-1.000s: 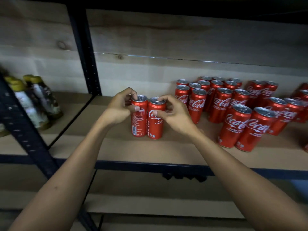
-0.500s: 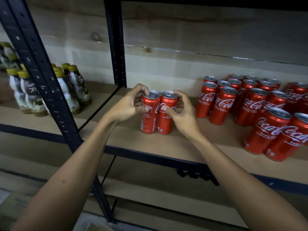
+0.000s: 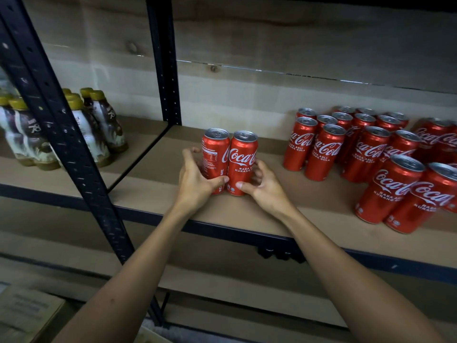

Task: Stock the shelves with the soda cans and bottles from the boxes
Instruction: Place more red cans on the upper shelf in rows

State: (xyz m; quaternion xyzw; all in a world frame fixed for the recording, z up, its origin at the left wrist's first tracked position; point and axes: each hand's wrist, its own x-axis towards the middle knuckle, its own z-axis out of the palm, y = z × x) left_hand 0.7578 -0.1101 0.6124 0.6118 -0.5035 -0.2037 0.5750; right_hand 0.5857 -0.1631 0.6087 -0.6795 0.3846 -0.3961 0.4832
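Stocking is partly done, judged from the head view: a block of red Coca-Cola cans (image 3: 366, 154) already stands in rows at the right of the brown shelf board (image 3: 153, 191), and gold-capped bottles (image 3: 99, 125) fill the bay left of the dark upright post (image 3: 164, 70). Two more cans stand upright and touching each other near the shelf's left end, well apart from the block. The left hand (image 3: 195, 184) curls round the left can (image 3: 215, 159) low down, and the right hand (image 3: 264, 189) grips the right can (image 3: 242, 162) likewise, thumbs at the front. A cardboard box (image 3: 27, 315) shows at lower left; its contents are hidden, so what remains cannot be counted. Against the earlier frame, both hands have slid from the can tops to the bases, and the pair sits nearer the post.
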